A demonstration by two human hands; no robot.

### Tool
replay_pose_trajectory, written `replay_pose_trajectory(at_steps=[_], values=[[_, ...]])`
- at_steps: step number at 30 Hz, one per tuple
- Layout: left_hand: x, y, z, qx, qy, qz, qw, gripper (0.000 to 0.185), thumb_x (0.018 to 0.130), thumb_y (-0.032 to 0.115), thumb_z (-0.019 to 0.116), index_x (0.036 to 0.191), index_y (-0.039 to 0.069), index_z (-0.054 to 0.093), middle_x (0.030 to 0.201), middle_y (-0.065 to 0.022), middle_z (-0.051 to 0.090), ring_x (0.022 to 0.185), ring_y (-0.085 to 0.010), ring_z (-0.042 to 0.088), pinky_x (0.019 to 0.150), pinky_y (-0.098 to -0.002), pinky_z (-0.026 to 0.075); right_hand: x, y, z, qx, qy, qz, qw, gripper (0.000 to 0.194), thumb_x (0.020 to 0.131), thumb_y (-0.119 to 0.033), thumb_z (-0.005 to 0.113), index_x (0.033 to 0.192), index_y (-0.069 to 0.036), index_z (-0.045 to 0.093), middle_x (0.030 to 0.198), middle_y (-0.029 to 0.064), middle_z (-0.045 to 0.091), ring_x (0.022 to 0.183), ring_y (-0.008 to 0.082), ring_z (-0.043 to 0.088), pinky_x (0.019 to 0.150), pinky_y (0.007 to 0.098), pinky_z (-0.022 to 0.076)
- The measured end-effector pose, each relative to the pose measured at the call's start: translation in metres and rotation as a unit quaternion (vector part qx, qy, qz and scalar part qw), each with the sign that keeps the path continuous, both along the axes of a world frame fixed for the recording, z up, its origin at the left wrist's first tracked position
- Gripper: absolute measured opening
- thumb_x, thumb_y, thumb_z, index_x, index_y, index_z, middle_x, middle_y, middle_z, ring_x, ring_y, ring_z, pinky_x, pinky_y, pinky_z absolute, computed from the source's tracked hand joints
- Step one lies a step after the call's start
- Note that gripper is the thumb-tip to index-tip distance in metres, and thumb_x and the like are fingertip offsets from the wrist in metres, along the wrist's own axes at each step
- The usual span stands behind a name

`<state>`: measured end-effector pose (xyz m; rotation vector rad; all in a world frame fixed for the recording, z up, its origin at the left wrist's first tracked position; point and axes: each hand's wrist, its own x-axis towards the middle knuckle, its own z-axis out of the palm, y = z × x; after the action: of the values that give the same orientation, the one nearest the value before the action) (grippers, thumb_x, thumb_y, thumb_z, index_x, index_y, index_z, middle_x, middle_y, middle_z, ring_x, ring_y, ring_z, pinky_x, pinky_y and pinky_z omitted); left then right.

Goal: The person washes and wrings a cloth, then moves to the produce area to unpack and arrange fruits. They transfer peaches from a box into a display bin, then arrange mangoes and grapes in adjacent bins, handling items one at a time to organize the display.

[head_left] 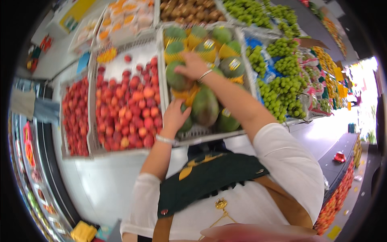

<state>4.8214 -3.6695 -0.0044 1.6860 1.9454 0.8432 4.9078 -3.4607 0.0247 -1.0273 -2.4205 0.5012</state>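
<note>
Large green mangoes, several in yellow foam net sleeves, fill a light plastic crate (pixel 163 90) in front of me. My right hand (pixel 193 68) reaches over the crate's left side. Its thumb lies on a bare green mango (pixel 176 78), and its fingers touch a yellow foam sleeve (pixel 175 57) behind it. Nearer to me, my left hand (pixel 176 116) rests at the crate's left edge, touching a mango (pixel 186 122) that it partly covers. Right of that hand lies a large green mango with a brownish patch (pixel 205 107). Whether either hand grips a fruit is unclear.
Red plums or nectarines (pixel 130 112) fill the crate to the left, with smaller red fruit (pixel 75 115) beyond. Green grapes (pixel 281 87) lie on the right. Kiwifruit (pixel 190 12) and packed orange fruit (pixel 124 18) stand behind. Another person's legs (pixel 45 109) show at far left.
</note>
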Motion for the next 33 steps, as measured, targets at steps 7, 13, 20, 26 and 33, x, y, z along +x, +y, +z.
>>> replay_pose_trajectory(at_steps=[7,13,20,26,33], values=[[0.003,-0.043,0.024,0.003,0.028,-0.109,0.994,0.055,0.067,0.019,0.076,0.117,0.010,0.055,0.119,-0.0129,0.052,0.112,-0.0333,0.051,0.093,-0.0396,0.045,0.125,-0.062,0.032,-0.104,0.004,-0.029,0.994,0.058,0.081,-0.038,0.070,0.122,-0.001,0.053,0.116,0.0195,0.057,0.109,0.0346,0.054,0.095,0.0399,0.0431],[0.008,-0.048,0.025,0.019,0.023,-0.115,0.993,0.055,0.067,0.019,0.075,0.117,0.009,0.055,0.119,-0.0124,0.051,0.114,-0.0329,0.048,0.096,-0.0402,0.043,0.145,-0.113,0.006,-0.238,0.001,-0.067,0.969,0.070,0.079,-0.046,0.071,0.125,0.001,0.049,0.122,0.0224,0.053,0.112,0.0353,0.054,0.096,0.0415,0.0437],[-0.008,-0.016,0.020,-0.063,0.044,-0.142,0.987,0.061,0.070,0.026,0.074,0.124,0.008,0.052,0.124,-0.0143,0.054,0.113,-0.0335,0.052,0.096,-0.0386,0.044,0.108,-0.110,-0.024,-0.326,-0.121,-0.139,0.927,0.130,0.053,-0.075,0.073,0.143,0.005,0.022,0.130,0.0346,0.046,0.122,0.0413,0.048,0.103,0.0415,0.0390],[-0.021,0.019,0.013,-0.125,-0.025,-0.174,0.976,0.064,0.067,0.027,0.076,0.122,0.005,0.053,0.119,-0.0171,0.057,0.110,-0.0328,0.056,0.094,-0.0374,0.045,0.104,-0.104,-0.026,-0.378,-0.110,-0.153,0.906,0.135,0.049,-0.075,0.075,0.144,0.003,0.019,0.133,0.0342,0.043,0.123,0.0409,0.048,0.102,0.0407,0.0394],[-0.009,-0.006,0.033,-0.060,0.045,-0.180,0.981,0.059,0.065,0.022,0.080,0.116,0.005,0.055,0.110,-0.0154,0.057,0.108,-0.0290,0.056,0.091,-0.0361,0.046,0.125,-0.131,-0.015,-0.278,-0.102,-0.104,0.950,0.117,0.055,-0.063,0.078,0.139,-0.001,0.025,0.129,0.0296,0.046,0.117,0.0410,0.050,0.100,0.0421,0.0397]])
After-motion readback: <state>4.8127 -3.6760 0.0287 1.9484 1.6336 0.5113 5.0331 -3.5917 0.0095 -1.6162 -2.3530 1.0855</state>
